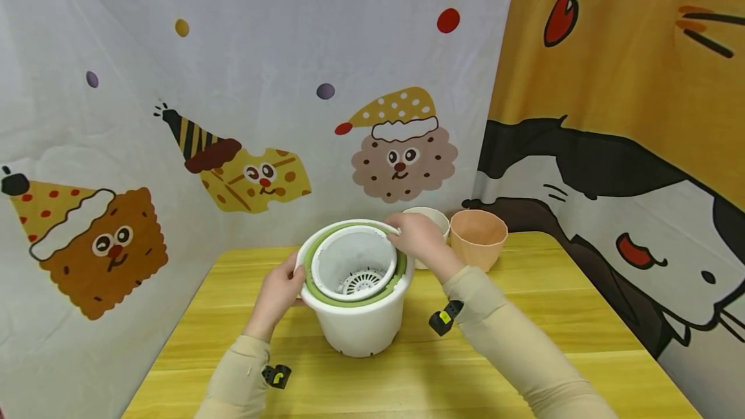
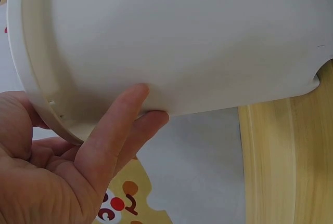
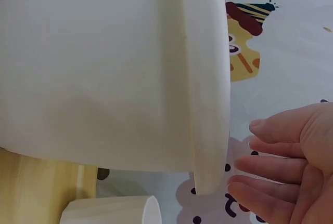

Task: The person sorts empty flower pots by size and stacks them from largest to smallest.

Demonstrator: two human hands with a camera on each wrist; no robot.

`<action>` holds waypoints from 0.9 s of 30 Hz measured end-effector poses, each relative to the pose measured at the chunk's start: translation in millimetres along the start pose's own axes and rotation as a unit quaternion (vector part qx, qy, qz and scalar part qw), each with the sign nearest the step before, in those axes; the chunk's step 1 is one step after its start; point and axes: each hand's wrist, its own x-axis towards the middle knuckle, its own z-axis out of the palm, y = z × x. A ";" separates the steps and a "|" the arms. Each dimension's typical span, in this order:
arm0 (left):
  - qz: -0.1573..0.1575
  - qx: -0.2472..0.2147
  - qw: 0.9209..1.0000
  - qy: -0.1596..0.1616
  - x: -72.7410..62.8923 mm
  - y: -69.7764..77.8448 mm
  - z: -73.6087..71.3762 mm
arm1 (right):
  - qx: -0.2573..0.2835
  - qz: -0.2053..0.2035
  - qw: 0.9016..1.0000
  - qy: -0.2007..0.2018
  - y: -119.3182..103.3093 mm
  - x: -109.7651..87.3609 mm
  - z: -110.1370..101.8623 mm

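Nested flowerpots stand in the middle of the table. The outer one is a large white flowerpot [image 1: 361, 332], with a green pot [image 1: 315, 284] inside it and a smaller white pot [image 1: 355, 254] with a slotted bottom innermost. My left hand [image 1: 278, 296] grips the outer pot's rim at the left, thumb over the edge and fingers against the wall below, as the left wrist view shows. At the far right of the rim is my right hand [image 1: 421, 241]; in the right wrist view its fingers [image 3: 276, 169] are extended, just beyond the rim and apart from it.
Behind the right forearm, at the back of the wooden table [image 1: 233, 315], stand a cream pot [image 1: 433, 215] and a peach pot [image 1: 478, 241], side by side. A cartoon-printed cloth [image 1: 262, 31] hangs along the table's back and sides.
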 end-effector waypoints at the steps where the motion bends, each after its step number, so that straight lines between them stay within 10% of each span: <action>1: 0.001 0.001 1.000 0.000 -0.1 -0.1 -0.2 | 0.002 -0.003 1.000 0.001 1.2 -0.2 -0.1; 27: 0.000 0.002 1.000 -0.004 0.4 -0.9 -1.3 | 0.109 -0.061 0.992 0.007 28.2 -11.7 -3.9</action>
